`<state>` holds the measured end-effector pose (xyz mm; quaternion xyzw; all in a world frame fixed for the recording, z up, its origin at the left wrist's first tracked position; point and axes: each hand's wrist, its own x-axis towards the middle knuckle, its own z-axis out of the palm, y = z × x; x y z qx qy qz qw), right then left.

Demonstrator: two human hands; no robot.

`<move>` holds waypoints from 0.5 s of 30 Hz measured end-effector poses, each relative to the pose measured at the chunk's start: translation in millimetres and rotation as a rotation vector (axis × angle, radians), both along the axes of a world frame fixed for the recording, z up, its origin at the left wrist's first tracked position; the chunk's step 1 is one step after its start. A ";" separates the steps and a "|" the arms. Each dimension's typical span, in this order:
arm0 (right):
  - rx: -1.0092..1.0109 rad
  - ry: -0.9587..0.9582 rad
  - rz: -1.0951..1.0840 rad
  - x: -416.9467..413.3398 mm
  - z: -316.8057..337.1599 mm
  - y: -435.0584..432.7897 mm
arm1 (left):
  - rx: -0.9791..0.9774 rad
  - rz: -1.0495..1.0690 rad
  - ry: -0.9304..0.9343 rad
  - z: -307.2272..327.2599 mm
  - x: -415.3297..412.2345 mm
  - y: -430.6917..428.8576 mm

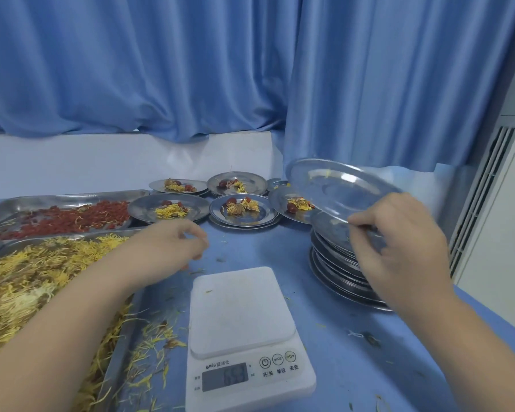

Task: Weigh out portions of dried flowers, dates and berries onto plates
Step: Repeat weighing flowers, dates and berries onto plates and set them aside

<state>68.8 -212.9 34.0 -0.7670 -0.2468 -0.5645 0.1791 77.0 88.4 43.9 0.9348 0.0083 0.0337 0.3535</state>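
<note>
My right hand point(399, 248) pinches the near rim of an empty steel plate point(339, 185), tilted up above a stack of steel plates point(336, 263). My left hand point(173, 248) hovers over the blue table, fingers loosely curled, holding nothing that I can see. A white kitchen scale point(244, 337) with a bare platform sits in front of me. A tray of yellow dried flowers point(27, 278) lies at the left, and a tray of red berries point(66, 218) behind it. Several filled plates point(241, 209) with flowers and dates stand at the back.
Loose petals point(152, 343) are scattered on the table between the flower tray and the scale. Blue curtains point(191, 69) hang behind a white ledge. A white unit with vent slats point(482, 203) stands at the right edge.
</note>
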 end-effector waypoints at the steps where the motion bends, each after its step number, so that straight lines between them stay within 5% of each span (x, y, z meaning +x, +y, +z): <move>1: -0.027 -0.002 0.047 -6.1 -2.1 9.7 | -0.044 0.053 -0.029 2.2 0.4 2.9; 9: -0.412 0.067 0.297 -38.4 -30.0 71.3 | -0.096 0.283 -0.153 11.2 -0.8 25.5; 15: -0.524 0.171 0.241 -40.4 -40.2 80.3 | -0.015 0.216 -0.081 12.2 -3.6 21.0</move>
